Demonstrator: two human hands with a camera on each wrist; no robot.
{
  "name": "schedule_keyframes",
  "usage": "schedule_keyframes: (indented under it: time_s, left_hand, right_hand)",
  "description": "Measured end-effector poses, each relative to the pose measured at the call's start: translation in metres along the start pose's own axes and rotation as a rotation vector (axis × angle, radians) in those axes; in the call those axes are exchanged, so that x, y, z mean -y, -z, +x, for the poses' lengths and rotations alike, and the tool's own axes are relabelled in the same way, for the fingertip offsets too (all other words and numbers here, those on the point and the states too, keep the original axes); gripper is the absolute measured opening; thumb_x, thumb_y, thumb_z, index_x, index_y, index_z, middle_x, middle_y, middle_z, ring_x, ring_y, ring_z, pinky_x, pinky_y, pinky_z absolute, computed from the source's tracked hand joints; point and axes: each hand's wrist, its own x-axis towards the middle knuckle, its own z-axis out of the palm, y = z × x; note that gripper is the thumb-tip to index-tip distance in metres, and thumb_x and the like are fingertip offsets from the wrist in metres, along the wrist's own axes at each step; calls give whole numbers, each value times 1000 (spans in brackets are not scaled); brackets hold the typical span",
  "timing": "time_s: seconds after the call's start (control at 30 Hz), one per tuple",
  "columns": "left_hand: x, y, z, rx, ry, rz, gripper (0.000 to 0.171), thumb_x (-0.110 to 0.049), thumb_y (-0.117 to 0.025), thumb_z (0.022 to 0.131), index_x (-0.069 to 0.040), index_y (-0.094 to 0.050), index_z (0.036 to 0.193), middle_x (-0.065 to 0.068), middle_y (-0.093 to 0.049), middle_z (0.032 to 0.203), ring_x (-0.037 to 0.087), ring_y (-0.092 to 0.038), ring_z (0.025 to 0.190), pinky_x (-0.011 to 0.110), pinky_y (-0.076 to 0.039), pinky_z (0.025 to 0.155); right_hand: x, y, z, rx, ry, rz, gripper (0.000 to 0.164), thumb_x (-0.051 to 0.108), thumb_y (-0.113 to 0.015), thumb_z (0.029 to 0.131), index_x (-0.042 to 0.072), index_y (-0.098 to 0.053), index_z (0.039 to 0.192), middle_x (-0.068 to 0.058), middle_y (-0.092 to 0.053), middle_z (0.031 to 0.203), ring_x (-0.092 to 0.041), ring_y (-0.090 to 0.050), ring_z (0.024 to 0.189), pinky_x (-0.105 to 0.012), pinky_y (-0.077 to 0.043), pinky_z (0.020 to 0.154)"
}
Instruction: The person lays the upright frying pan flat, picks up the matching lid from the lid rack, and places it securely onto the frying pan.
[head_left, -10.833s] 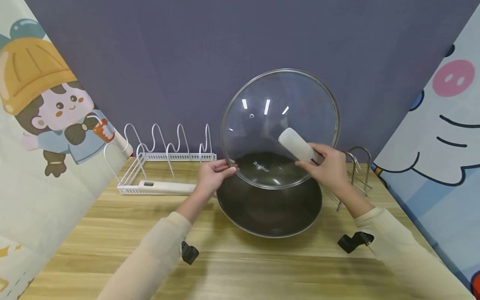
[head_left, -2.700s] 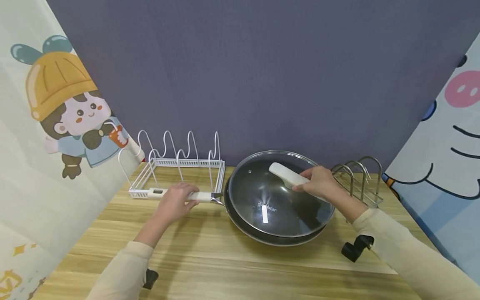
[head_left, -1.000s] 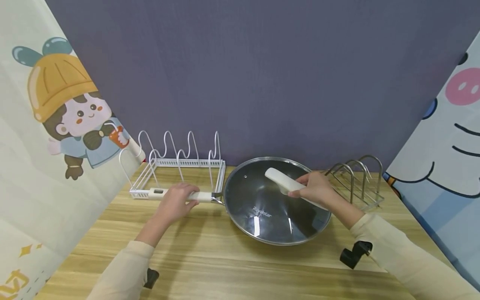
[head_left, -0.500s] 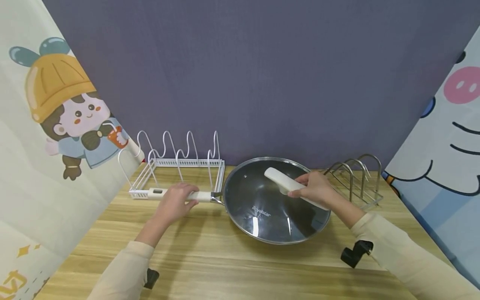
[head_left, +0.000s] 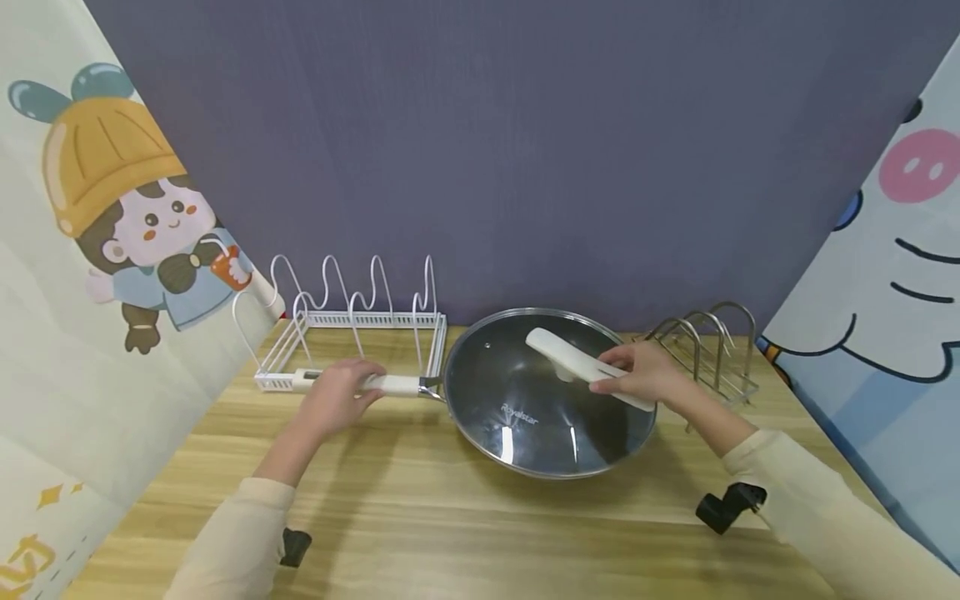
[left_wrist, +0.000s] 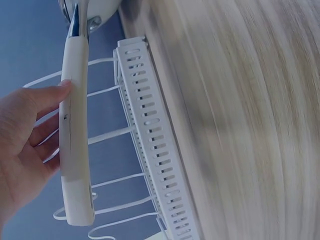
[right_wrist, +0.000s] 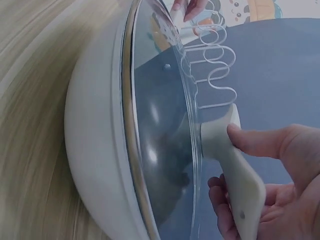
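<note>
A deep wok [right_wrist: 92, 125], pale outside and dark inside, sits on the wooden table with its long cream handle [head_left: 393, 384] pointing left. My left hand [head_left: 341, 396] grips that handle near its middle; in the left wrist view the thumb lies on the handle [left_wrist: 75, 135] with the fingers behind it. On the wok rests a glass lid [head_left: 517, 446] with a metal rim, level with the wok's edge. My right hand [head_left: 647, 373] holds the lid's long white handle [head_left: 562, 354] by its right end, thumb on one side and fingers on the other.
Behind the wok's handle stands a white wire rack [head_left: 273, 379] with tall loops. To the right of the wok is a metal rack [head_left: 697, 350] with several arches, partly behind my right hand. A grey backdrop [head_left: 487, 167] rises behind the table.
The lid, earlier held raised above the wok, came down and shifted onto its rim. My left hand went from the lid's edge to the wok's handle. Lately my right hand slid slightly rightward.
</note>
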Motion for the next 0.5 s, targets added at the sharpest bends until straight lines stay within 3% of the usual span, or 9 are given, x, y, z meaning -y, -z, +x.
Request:
schedule_keyframes:
  time_s: [0.2, 0.33, 0.5]
  left_hand:
    - [4, 4, 0, -9, -9, -24, 29, -8, -75, 77, 2, -68, 104, 19, -71, 105, 38, -65, 100, 52, -51, 93]
    - [4, 5, -2, -26, -14, -20, 29, -8, -75, 78, 1, -68, 104, 18, -71, 105, 38, -65, 100, 52, -51, 94]
    - [2, 8, -4, -49, 7, -4, 26, -9, -73, 80, 0, -69, 104, 18, -71, 105, 38, -64, 101, 53, -49, 95]
  right_hand:
    - [-10, 10, -8, 22, -1, -1, 59, 40, -73, 82, -3, -62, 121, -24, -67, 115, -26, -66, 93, -29, -53, 70]
    - [-21, 13, -17, -6, 26, 1, 50, 39, -67, 88, -1, -64, 119, -22, -68, 114, -27, -67, 97, -29, -53, 73]
    - [-36, 18, -28, -61, -24, 50, 52, 44, -57, 94, 2, -61, 124, -19, -66, 117, -26, -63, 101, -29, -52, 76]
